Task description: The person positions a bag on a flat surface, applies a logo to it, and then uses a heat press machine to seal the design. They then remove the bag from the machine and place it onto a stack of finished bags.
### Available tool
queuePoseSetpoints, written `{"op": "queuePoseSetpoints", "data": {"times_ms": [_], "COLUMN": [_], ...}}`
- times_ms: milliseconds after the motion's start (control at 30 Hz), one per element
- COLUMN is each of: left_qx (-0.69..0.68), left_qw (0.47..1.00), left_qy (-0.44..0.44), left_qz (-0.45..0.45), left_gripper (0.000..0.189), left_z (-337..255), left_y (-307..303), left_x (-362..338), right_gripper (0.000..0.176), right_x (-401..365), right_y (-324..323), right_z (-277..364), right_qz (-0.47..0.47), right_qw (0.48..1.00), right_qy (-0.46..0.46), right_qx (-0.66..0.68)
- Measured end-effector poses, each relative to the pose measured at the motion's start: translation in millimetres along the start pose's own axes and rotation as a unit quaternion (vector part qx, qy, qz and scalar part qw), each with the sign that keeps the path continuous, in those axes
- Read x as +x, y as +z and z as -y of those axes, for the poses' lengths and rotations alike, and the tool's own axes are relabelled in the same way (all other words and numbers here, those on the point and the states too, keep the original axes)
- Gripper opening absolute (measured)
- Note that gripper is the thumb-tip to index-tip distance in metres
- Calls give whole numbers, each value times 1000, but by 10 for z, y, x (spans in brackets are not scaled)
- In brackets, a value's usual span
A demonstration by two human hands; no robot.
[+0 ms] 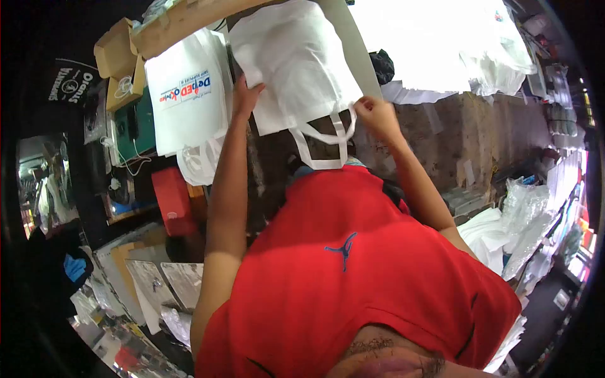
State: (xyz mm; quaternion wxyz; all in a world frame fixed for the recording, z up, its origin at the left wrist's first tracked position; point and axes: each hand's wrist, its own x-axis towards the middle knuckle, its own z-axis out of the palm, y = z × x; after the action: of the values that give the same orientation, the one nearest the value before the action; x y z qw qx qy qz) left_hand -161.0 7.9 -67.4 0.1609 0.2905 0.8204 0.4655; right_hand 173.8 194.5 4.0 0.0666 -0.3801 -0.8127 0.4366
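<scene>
A plain white tote bag (296, 60) lies in front of me at the top middle, its loop handles (343, 146) hanging over the near edge toward my body. My left hand (247, 97) is closed on the bag's left edge, thumb on top and the other fingers mostly hidden. At the near right corner, beside a handle, my right hand (375, 116) has its fingers pinched together on the bag's edge. Left of my left hand is a stack of white tote bags (189, 120) with a printed blue and red logo, handles hanging down.
An open cardboard box (120, 66) with a white cable stands at the upper left, above a green board (135, 129). A red box (171, 200) is lower left. A large pile of white bags (441, 44) lies upper right, near a black bundle (381, 66). Plastic-wrapped goods (526, 214) fill the right side.
</scene>
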Motion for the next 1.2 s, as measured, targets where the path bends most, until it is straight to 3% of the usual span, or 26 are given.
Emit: {"op": "queuePoseSetpoints", "data": {"times_ms": [33, 67, 133, 167, 200, 233, 267, 333, 400, 433, 467, 500, 567, 633, 700, 733, 767, 833, 867, 933, 967, 1033, 1067, 1100, 1167, 1200], "left_qx": [-34, -68, -13, 44, 46, 104, 161, 170, -47, -44, -140, -235, -292, -348, -435, -437, -438, -438, -419, -397, -420, -444, -454, -465, -457, -451], "left_qw": [999, 996, 1000, 997, 997, 992, 982, 981, 967, 966, 945, 914, 893, 868, 832, 832, 814, 793, 809, 825, 819, 811, 810, 810, 809, 807], "left_qy": [-19, -35, 6, 50, 45, 15, -14, -94, -250, -254, -288, -317, -336, -353, -343, -342, -381, -424, -413, -401, -392, -382, -370, -358, -368, -380], "left_qz": [24, 48, 6, -32, -33, -64, -95, -3, 27, 29, 62, 90, 60, 34, 16, 16, 2, -11, 6, 25, 9, -5, -8, -12, -23, -33], "left_gripper": [54, 58, 60, 63, 63, 66, 68, 71, 58, 58, 49, 41, 36, 32, 33, 33, 31, 30, 28, 26, 24, 23, 22, 20, 19, 18], "left_z": [-64, -137, -62, -19, -30, -29, -39, -240, -206, -253, -299, -334, -194, -52, 0, -74, -135, -208, -249, -252, -205, -67, 41, 98, 42, 13], "left_y": [-12, -11, 65, 84, 85, 97, 112, -16, 32, 45, 67, 94, 258, 406, 518, 519, 505, 540, 562, 609, 668, 781, 803, 804, 706, 648], "left_x": [-13, -44, -47, -48, -127, -262, -383, -816, -1274, -1412, -1563, -1648, -1691, -1734, -1730, -1706, -1732, -1771, -1784, -1781, -1764, -1723, -1696, -1681, -1681, -1690], "right_gripper": [50, 50, 59, 59, 66, 73, 83, 75, 66, 53, 41, 41, 24, 28, 30, 33, 41, 55, 55, 66, 66, 67, 72, 72, 79, 79], "right_x": [111, 210, 398, 438, 426, 382, 339, 143, 58, 1, -60, -100, -110, -73, -74, -141, -244, -338, -304, -99, -18, 138, 252, 304, 425, 216], "right_y": [-31, -55, -98, -87, -63, -26, 16, 33, 151, 270, 362, 359, 307, 334, 316, 321, 392, 443, 474, 658, 808, 1182, 1276, 1217, 1071, 535], "right_z": [-15, -39, -96, -135, -164, -210, -255, -159, -245, -407, -575, -561, -438, -545, -588, -489, -389, -214, -279, -530, -728, -1239, -1470, -1660, -1886, -1253], "right_qz": [-128, -124, -73, -70, -46, -22, -12, 33, 63, 49, 35, 41, -74, -88, -43, 24, 51, 113, 113, 218, 216, 68, 44, 44, 273, 293], "right_qw": [990, 990, 959, 961, 985, 992, 989, 987, 980, 973, 934, 934, 936, 934, 906, 884, 871, 921, 920, 945, 945, 984, 999, 999, 954, 949], "right_qy": [17, 16, 238, 235, 165, 94, 82, 137, 181, 183, 180, 183, 145, 118, 184, 232, 244, 205, 208, 151, 152, 72, 1, 1, -8, 91], "right_qx": [-55, -57, 132, 131, 27, -77, -120, -80, -49, 133, 307, 306, 312, 326, 379, 404, 422, 312, 311, 192, 193, 149, -14, -15, 121, 77]}}
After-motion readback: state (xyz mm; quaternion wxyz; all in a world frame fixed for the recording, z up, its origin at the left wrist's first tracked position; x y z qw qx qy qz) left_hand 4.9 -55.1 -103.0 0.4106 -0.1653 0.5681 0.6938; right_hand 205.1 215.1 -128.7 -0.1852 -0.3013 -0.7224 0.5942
